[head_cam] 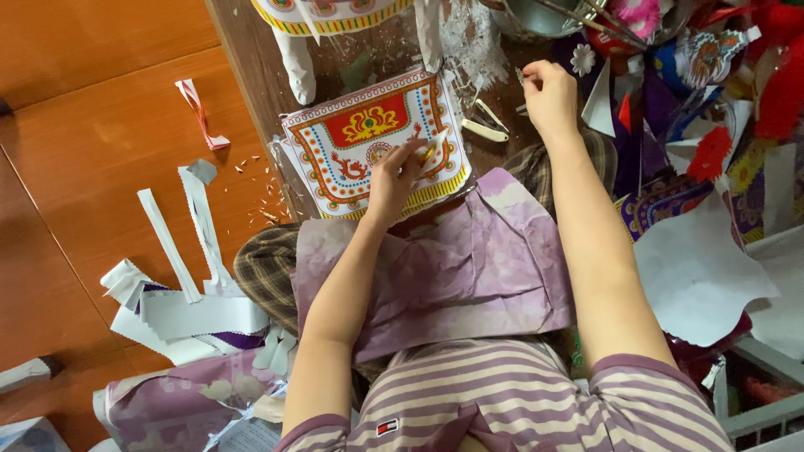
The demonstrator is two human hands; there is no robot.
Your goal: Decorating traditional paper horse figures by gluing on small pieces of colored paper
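Observation:
A printed paper sheet (368,138) with red, yellow and green ornament and dragon figures lies on a dark wooden board (251,59) in front of me. My left hand (394,180) presses on the sheet's lower right part, fingers bent over a small white and yellow strip (431,149). My right hand (548,96) is further away, at the right of the board, its fingers pinched together around something too small to make out. A crumpled purple paper (469,268) covers my lap.
White paper strips (180,243) and scraps lie on the orange floor (92,142) at the left. A metal bowl (540,17) with sticks stands at the top. Colourful paper decorations (703,100) pile up on the right. A white cut piece (484,130) lies beside the sheet.

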